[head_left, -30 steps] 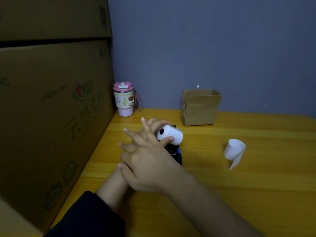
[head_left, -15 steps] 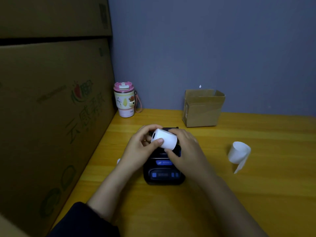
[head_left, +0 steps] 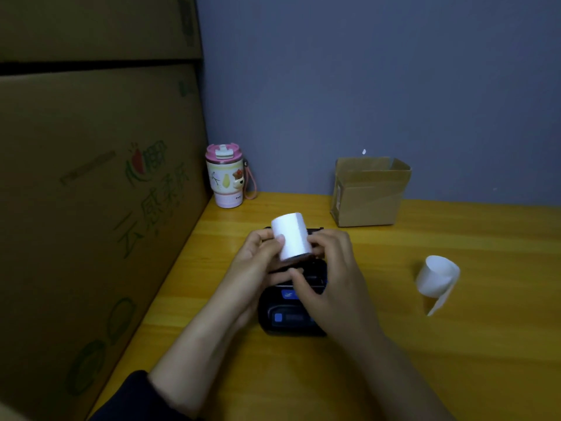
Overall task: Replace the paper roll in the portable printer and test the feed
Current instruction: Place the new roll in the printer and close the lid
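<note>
1. A white paper roll (head_left: 292, 236) is held above the rear part of a black printer (head_left: 288, 317), which sits on the yellow tabletop (head_left: 455, 344).
2. The left hand (head_left: 258, 268) has its grip closed on the roll, thumb pressed to the roll's left side.
3. The right hand (head_left: 331, 278) touches the roll's right side with its fingers; its thumb lies across the printer's top. Whether this grip truly holds the roll, I cannot tell.
4. A second, partly unwound roll (head_left: 437, 278) lies well apart to the right.
5. A small open cardboard box (head_left: 370, 192) and a pink-lidded cup (head_left: 226, 177) stand by the wall.
</note>
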